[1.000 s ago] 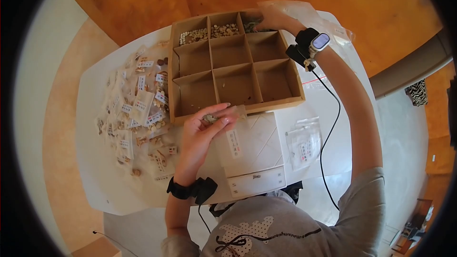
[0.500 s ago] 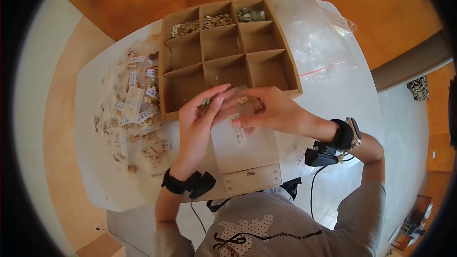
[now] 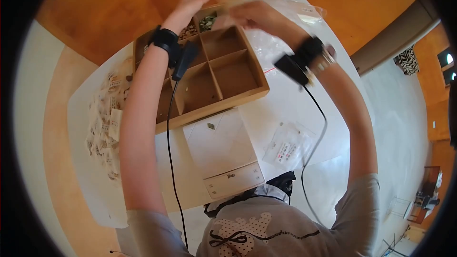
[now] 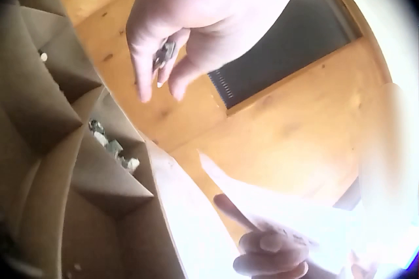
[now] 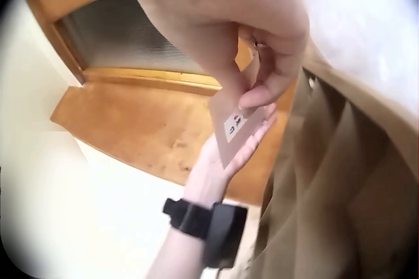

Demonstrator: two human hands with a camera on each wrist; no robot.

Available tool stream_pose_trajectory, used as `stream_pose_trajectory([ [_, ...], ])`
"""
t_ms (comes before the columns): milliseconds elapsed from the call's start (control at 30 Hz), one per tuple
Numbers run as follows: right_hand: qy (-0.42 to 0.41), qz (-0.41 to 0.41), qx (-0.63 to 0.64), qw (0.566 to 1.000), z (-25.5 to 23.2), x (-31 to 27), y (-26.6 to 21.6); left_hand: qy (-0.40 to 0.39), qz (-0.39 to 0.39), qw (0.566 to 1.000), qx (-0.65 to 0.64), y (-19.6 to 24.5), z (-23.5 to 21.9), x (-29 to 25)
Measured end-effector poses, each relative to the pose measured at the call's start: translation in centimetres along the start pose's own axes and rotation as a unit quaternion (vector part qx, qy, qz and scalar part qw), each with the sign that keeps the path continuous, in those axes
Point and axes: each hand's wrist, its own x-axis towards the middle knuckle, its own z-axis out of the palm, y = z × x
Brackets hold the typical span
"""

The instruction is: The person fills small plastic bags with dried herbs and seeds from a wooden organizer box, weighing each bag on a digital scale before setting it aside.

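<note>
My left hand (image 3: 190,9) is over the far edge of the divided cardboard box (image 3: 223,40). Between its bent fingers, the left wrist view shows small grey-green dried pieces (image 4: 165,53). My right hand (image 3: 259,16), blurred, is at the box's far right corner. It pinches a small clear bag with a printed label (image 5: 234,124) between thumb and fingers. Green dried leaf pieces (image 3: 207,23) lie in the far right compartment, and brown pieces (image 3: 189,30) in the one beside it. My left arm hides part of the box.
Several labelled clear bags (image 3: 104,119) lie heaped left of the box. Other flat labelled bags (image 3: 288,147) lie at the right. A white carton (image 3: 221,145) with one green piece on it stands in front. Crumpled clear plastic (image 3: 273,47) lies right of the box.
Both hands were together at the bag above the white carton; now they are over the far side of the box. The bag is in my right hand, and the view has turned.
</note>
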Motion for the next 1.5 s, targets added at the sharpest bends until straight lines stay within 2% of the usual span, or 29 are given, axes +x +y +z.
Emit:
stream_pose_trajectory([
  [33, 0.017, -0.049, -0.102, 0.993, -0.3, 1.0, -1.3, 0.023, -0.019, 0.998, -0.049, 0.6, 0.3, 0.1],
  [67, 0.1, -0.018, -0.243, 0.965, 0.6, 2.6, -2.9, 0.046, -0.039, 0.993, -0.097, 1.0, 0.5, 0.2],
  [100, 0.088, -0.083, -0.453, 0.883, 0.8, 5.6, -2.5, 0.017, -0.041, 0.993, -0.109, 1.3, 0.3, 0.3],
  [133, 0.069, -0.143, -0.638, 0.753, 0.9, 7.8, -2.0, -0.01, -0.045, 0.992, -0.12, 1.3, -0.3, 0.3],
  [200, 0.045, -0.165, -0.627, 0.76, 1.7, 8.8, -1.8, -0.029, -0.049, 0.99, -0.13, 1.7, -1.0, -0.4],
  [233, 0.032, -0.175, -0.621, 0.763, 2.1, 9.0, -1.6, -0.023, -0.022, 0.997, -0.066, 1.6, -1.3, -1.1],
  [300, -0.026, -0.15, -0.655, 0.74, 3.3, 7.1, -5.1, -0.009, 0.032, 0.998, 0.058, 1.4, -2.0, -2.4],
  [367, -0.072, -0.106, -0.687, 0.715, 4.5, 7.0, -6.7, -0.068, 0.079, 0.983, 0.155, 2.8, -3.0, -4.6],
  [400, -0.061, -0.085, -0.617, 0.78, 4.8, 7.8, -6.6, -0.097, 0.103, 0.969, 0.203, 3.2, -3.4, -5.8],
  [467, -0.202, -0.082, -0.565, 0.796, 4.3, 5.8, -10.5, -0.07, 0.121, 0.978, 0.158, 2.5, -3.6, -7.9],
  [533, -0.21, -0.122, -0.521, 0.818, 4.9, 3.2, -10.9, -0.047, 0.129, 0.988, 0.076, 2.5, -3.7, -10.9],
  [600, -0.091, -0.203, -0.483, 0.847, 7.1, 0.4, -8.1, 0.004, 0.118, 0.99, 0.079, 2.7, -3.8, -14.7],
  [667, -0.156, -0.086, -0.304, 0.936, 8.5, -2.4, -7.8, 0.038, 0.116, 0.992, 0.022, 2.8, -3.3, -18.7],
  [700, -0.175, -0.056, -0.262, 0.948, 9.2, -3.7, -7.1, 0.039, 0.061, 0.997, -0.007, 3.2, -3.0, -20.8],
  [733, -0.145, -0.06, -0.233, 0.96, 10.3, -5.5, -6.3, 0.04, 0.004, 0.999, -0.036, 3.7, -2.9, -22.9],
  [767, -0.14, -0.176, -0.294, 0.929, 11.0, -6.5, -4.6, 0.061, -0.037, 0.996, -0.057, 4.1, -3.1, -24.7],
  [800, -0.184, -0.145, -0.285, 0.93, 11.8, -8.1, -4.5, 0.101, -0.056, 0.987, -0.111, 3.8, -3.1, -26.2],
  [833, -0.168, -0.242, -0.332, 0.896, 12.6, -9.0, -2.0, 0.114, -0.068, 0.983, -0.123, 3.3, -3.4, -27.6],
  [900, -0.154, -0.293, -0.333, 0.883, 14.0, -10.8, -0.4, 0.141, -0.091, 0.975, -0.147, 2.0, -4.6, -30.1],
  [967, -0.156, -0.307, -0.404, 0.847, 14.3, -11.4, -0.1, 0.144, -0.102, 0.971, -0.159, 0.5, -5.2, -32.0],
  [1100, -0.137, -0.269, -0.405, 0.863, 14.8, -11.5, 1.7, 0.158, -0.093, 0.954, -0.237, -3.1, -5.6, -34.5],
  [1167, -0.13, -0.259, -0.395, 0.872, 15.0, -11.5, 2.0, 0.23, -0.061, 0.919, -0.313, -5.3, -5.4, -35.4],
  [1200, -0.135, -0.268, -0.41, 0.861, 15.1, -11.3, 2.1, 0.265, -0.043, 0.897, -0.35, -6.1, -5.2, -35.4],
  [1267, -0.142, -0.285, -0.443, 0.838, 15.0, -11.0, 1.9, 0.341, -0.06, 0.854, -0.389, -6.8, -4.6, -34.8],
  [1300, -0.127, -0.281, -0.398, 0.864, 14.8, -10.5, 1.6, 0.376, -0.068, 0.829, -0.409, -6.8, -4.3, -34.4],
  [1367, -0.097, -0.27, -0.3, 0.91, 14.0, -8.5, 0.1, 0.289, -0.073, 0.834, -0.464, -5.9, -4.4, -33.4],
  [1433, -0.013, -0.183, -0.199, 0.963, 12.1, -5.1, -3.2, 0.227, -0.089, 0.841, -0.483, -4.6, -4.2, -32.3],
  [1500, 0.062, -0.074, -0.202, 0.975, 9.2, -0.9, -4.9, 0.189, -0.116, 0.855, -0.469, -3.4, -3.5, -31.3],
])
